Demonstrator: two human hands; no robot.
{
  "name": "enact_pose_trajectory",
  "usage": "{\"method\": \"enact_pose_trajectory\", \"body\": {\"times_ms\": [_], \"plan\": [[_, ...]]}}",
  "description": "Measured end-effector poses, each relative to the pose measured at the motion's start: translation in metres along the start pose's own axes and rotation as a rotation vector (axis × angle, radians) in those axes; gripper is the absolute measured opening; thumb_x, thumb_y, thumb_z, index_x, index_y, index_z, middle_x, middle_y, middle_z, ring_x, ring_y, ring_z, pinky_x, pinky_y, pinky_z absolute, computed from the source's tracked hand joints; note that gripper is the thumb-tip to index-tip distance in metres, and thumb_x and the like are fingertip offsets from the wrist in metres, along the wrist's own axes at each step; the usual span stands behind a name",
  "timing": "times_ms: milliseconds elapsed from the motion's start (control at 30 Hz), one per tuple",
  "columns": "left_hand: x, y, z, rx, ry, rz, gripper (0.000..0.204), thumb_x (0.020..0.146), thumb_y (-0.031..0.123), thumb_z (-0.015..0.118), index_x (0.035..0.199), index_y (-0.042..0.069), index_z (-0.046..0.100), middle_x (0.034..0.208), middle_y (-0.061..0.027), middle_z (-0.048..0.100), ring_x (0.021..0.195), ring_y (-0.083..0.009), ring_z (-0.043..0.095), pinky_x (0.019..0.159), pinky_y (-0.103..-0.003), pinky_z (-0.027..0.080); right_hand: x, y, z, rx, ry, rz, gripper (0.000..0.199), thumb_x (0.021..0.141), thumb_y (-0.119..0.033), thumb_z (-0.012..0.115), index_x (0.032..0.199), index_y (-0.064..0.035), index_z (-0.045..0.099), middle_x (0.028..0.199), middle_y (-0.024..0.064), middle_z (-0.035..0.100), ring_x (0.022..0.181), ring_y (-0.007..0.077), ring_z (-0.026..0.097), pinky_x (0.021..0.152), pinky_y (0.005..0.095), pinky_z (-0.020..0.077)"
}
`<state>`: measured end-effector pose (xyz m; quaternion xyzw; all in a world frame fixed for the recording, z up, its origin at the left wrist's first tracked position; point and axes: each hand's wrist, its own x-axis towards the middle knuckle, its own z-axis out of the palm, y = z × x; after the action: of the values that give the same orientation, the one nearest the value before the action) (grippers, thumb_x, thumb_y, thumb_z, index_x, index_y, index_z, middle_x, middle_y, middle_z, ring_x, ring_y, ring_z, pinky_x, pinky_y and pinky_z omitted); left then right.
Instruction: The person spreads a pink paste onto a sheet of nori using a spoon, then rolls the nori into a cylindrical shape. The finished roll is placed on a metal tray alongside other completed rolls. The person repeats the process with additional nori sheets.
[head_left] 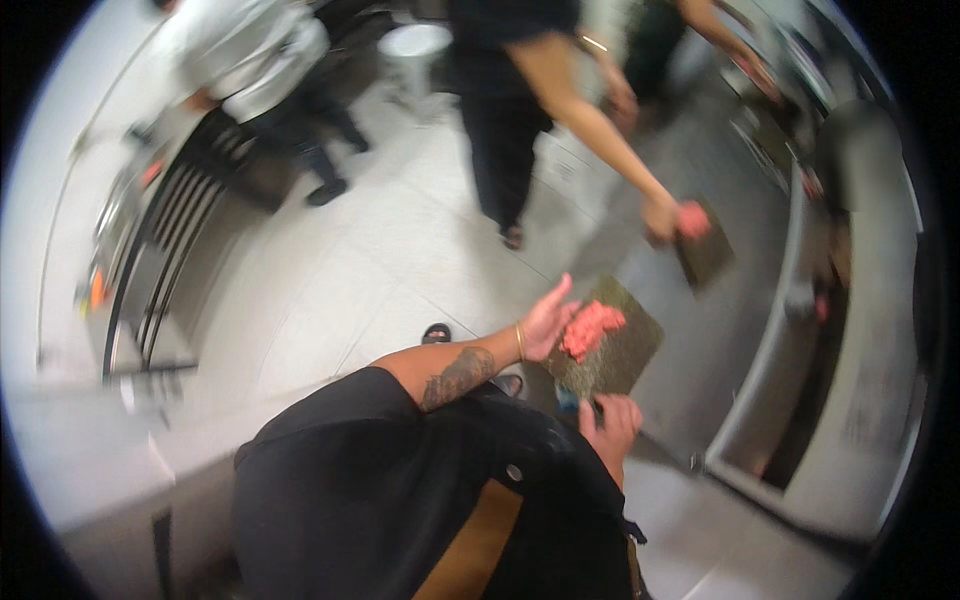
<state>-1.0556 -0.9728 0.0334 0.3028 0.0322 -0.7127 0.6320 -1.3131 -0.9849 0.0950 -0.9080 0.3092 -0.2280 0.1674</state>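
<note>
In front of me is a square dark green seaweed sheet [635, 340], over the edge of the steel counter. A lumpy heap of pink-orange filling [592, 328] lies on its far left part. My left hand [546, 326] is at the sheet's left edge, fingers stretched out and apart, fingertips close to the filling; whether they touch it is unclear. My right hand [612, 424] is at the near corner, its fingers bent and closed. Something dark shows at those fingertips, too small to name.
Beyond, a co-worker's hand [660, 218] presses pink filling onto another seaweed sheet [705, 255] on the steel counter [690, 360]. Another person in white [250, 60] bends at the far left. A white round stool [415, 45] stands on the tiled floor [400, 230].
</note>
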Motion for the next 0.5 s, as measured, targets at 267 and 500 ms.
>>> {"method": "enact_pose_trajectory", "body": {"times_ms": [267, 500], "plan": [[-0.211, 0.120, -0.205, -0.068, 0.127, 0.461, 0.106, 0.102, 0.086, 0.039, 0.167, 0.002, 0.038, 0.164, -0.0146, 0.053, 0.149, -0.0262, 0.053, 0.125, -0.044, 0.038, 0.077, -0.080, 0.089, 0.049, -0.328, -0.130, 0.026, 0.093, -0.024, 0.082, 0.108, -0.0040, 0.076, 0.106, 0.0152, 0.073, 0.105, 0.0379, 0.064, 0.099, 0.0494, 0.0474], [-0.412, 0.216, -0.359, -0.202, 0.266, 0.817, 0.104, 0.102, 0.085, 0.041, 0.163, 0.002, 0.043, 0.154, -0.0126, 0.063, 0.135, -0.0273, 0.063, 0.117, -0.045, 0.047, 0.128, -0.106, 0.282, 0.080, -0.685, 0.007, 0.032, 0.097, -0.033, 0.077, 0.109, -0.0038, 0.078, 0.099, 0.0183, 0.079, 0.098, 0.0389, 0.074, 0.087, 0.0494, 0.0561]]}}
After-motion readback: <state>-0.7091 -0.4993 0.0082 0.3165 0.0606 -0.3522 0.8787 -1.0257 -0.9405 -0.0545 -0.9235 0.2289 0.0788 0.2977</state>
